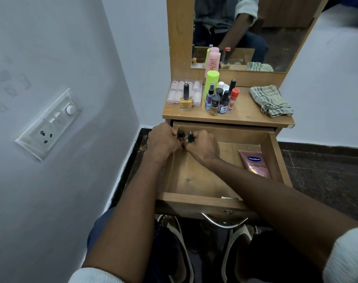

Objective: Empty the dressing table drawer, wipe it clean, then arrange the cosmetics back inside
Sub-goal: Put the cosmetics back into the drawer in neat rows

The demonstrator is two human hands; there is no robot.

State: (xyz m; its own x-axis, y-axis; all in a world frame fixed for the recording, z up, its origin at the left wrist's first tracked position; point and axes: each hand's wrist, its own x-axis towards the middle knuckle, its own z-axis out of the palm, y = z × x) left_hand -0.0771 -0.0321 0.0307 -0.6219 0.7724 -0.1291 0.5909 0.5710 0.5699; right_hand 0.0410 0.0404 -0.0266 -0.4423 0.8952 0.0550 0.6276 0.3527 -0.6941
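Observation:
The wooden drawer [196, 198] is pulled open under the dressing table top [245, 117]. Both hands are in its far left corner. My left hand [162, 139] grips a small black-capped bottle [181, 135]. My right hand [202, 145] grips a second black-capped bottle [190, 136] right beside it. A pink Vaseline tube [255, 164] lies flat against the drawer's right wall. On the table top stand a yellow nail polish [185, 100], a clear nail case [184, 90], a neon green bottle [211, 81], a pink bottle [212, 61] and several small bottles [221, 101].
A checked cloth [271, 101] lies crumpled on the right of the table top. A mirror [245, 31] rises behind. The white wall at the left carries a switch plate [49, 124]. The drawer's metal handle [225, 222] sticks out above my knees and shoes.

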